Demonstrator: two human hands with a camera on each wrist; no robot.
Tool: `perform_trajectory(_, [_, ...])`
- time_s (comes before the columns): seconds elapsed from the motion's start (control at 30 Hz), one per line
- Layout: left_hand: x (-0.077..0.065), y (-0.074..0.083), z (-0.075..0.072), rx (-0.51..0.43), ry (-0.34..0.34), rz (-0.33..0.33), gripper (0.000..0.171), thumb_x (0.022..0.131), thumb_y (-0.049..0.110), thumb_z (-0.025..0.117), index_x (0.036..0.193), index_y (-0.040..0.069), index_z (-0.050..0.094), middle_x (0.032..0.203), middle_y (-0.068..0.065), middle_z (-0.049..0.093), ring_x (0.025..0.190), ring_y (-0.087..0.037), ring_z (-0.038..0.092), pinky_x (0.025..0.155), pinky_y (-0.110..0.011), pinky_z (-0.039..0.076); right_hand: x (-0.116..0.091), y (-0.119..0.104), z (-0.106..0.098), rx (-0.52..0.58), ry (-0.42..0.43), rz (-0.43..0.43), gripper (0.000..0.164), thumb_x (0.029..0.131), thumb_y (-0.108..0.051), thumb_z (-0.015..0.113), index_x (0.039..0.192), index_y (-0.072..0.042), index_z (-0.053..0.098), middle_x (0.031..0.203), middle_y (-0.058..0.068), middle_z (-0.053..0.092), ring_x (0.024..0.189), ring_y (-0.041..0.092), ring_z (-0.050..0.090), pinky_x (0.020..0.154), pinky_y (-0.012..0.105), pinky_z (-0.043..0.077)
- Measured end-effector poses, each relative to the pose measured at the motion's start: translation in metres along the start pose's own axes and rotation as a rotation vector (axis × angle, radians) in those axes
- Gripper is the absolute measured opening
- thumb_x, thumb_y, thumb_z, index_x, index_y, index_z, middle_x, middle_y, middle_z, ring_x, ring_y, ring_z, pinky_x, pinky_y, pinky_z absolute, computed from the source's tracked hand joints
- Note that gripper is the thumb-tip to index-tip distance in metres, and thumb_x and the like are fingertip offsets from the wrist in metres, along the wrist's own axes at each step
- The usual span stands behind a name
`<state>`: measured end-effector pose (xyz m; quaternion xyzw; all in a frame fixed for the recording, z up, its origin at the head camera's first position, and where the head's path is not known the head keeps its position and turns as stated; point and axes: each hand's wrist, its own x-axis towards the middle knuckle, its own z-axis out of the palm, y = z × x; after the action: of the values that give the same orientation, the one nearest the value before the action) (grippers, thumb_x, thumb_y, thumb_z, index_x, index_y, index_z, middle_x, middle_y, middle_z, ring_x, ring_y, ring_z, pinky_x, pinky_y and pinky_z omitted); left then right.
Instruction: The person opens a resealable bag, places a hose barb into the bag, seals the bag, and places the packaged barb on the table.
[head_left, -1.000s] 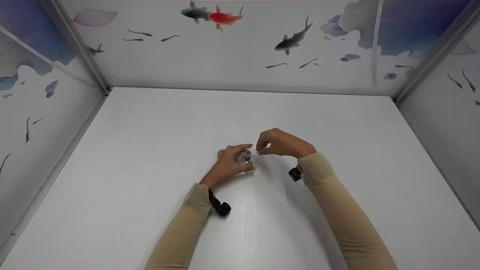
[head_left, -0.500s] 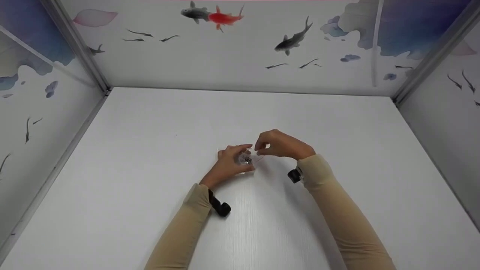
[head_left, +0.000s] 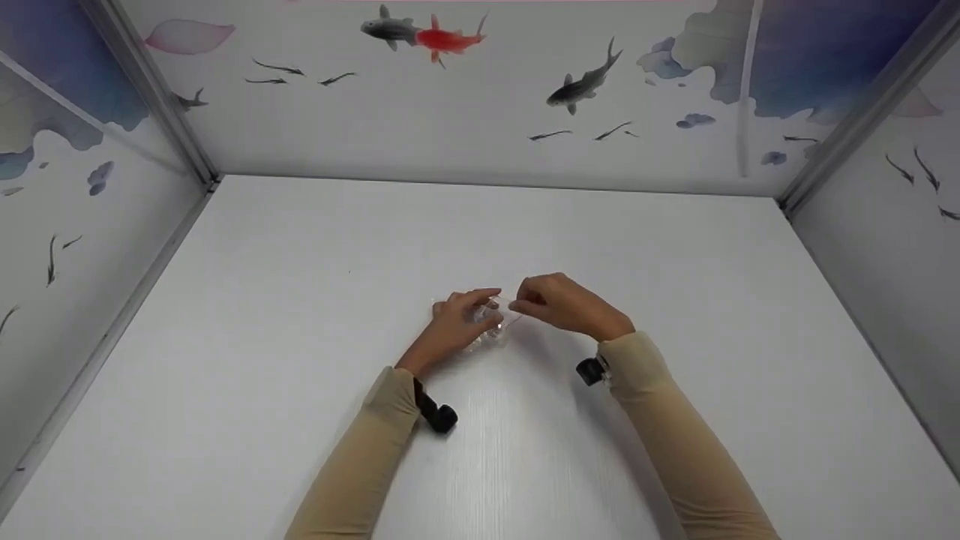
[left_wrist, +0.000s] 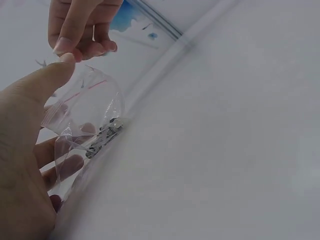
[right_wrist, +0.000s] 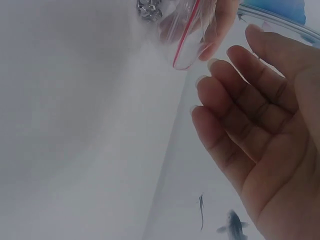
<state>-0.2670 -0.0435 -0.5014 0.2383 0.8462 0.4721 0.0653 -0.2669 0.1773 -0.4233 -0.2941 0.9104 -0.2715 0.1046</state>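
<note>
A small clear zip-lock bag (left_wrist: 95, 107) with a red line along its mouth holds several shiny metal pieces (left_wrist: 106, 136). My left hand (head_left: 452, 328) holds it, thumb on the near side and fingers behind the plastic. The bag is just above or touching the white table; I cannot tell which. My right hand (head_left: 562, 304) is beside the bag's mouth. In the right wrist view, the right hand's fingers (right_wrist: 225, 130) are loosely bent, with a gap to the thumb and nothing seen between them. What the metal pieces are is too small to tell.
The white table (head_left: 300, 247) spreads around both hands. Panels printed with fish (head_left: 581, 86) stand at the back and sides, joined by grey metal posts (head_left: 150, 90). A black wrist camera (head_left: 442, 418) sits on the left sleeve and another camera (head_left: 591, 370) on the right.
My right hand has lowered slightly toward me, its thumb and finger no longer forming the earlier ring. My left thumb has shifted up the bag, showing more of its lower part.
</note>
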Motion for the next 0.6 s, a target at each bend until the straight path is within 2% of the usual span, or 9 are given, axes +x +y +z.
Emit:
perform_trajectory(0.13, [0.002, 0.002, -0.002, -0.033, 0.0, -0.036, 0.047, 0.102, 0.045, 0.04, 0.138, 0.018, 0.053, 0.124, -0.001, 0.065, 0.119, -0.02, 0.049, 0.105, -0.045, 0.017, -0.005, 0.0, 0.008, 0.011, 0.009, 0.039, 0.031, 0.097, -0.032, 0.057, 0.097, -0.003, 0.068, 0.084, 0.012, 0.068, 0.065, 0.011, 0.05, 0.061, 0.026, 0.043])
perform_trajectory(0.23, [0.005, 0.006, -0.004, -0.053, 0.001, -0.073, 0.044, 0.104, 0.041, 0.034, 0.134, 0.017, 0.056, 0.12, -0.003, 0.067, 0.12, -0.023, 0.05, 0.107, -0.046, 0.017, -0.008, -0.001, 0.014, 0.017, -0.005, 0.06, 0.033, 0.096, -0.034, 0.058, 0.093, -0.002, 0.069, 0.08, 0.011, 0.067, 0.062, 0.009, 0.048, 0.059, 0.025, 0.041])
perform_trajectory(0.47, [0.01, 0.014, -0.008, -0.078, -0.019, -0.126, 0.032, 0.104, 0.025, 0.04, 0.122, 0.011, 0.062, 0.112, -0.008, 0.07, 0.115, -0.025, 0.058, 0.11, -0.053, 0.022, -0.01, -0.004, 0.026, 0.018, -0.037, 0.091, 0.034, 0.092, -0.038, 0.064, 0.084, -0.005, 0.071, 0.073, 0.006, 0.066, 0.058, 0.007, 0.044, 0.054, 0.023, 0.037])
perform_trajectory(0.6, [0.012, 0.02, -0.011, -0.082, -0.043, -0.136, 0.026, 0.102, 0.017, 0.043, 0.117, 0.008, 0.063, 0.109, -0.011, 0.069, 0.109, -0.026, 0.062, 0.106, -0.049, 0.034, -0.008, -0.007, 0.031, 0.006, -0.039, 0.071, 0.033, 0.09, -0.038, 0.066, 0.079, -0.007, 0.072, 0.067, 0.0, 0.063, 0.056, 0.005, 0.042, 0.053, 0.021, 0.035])
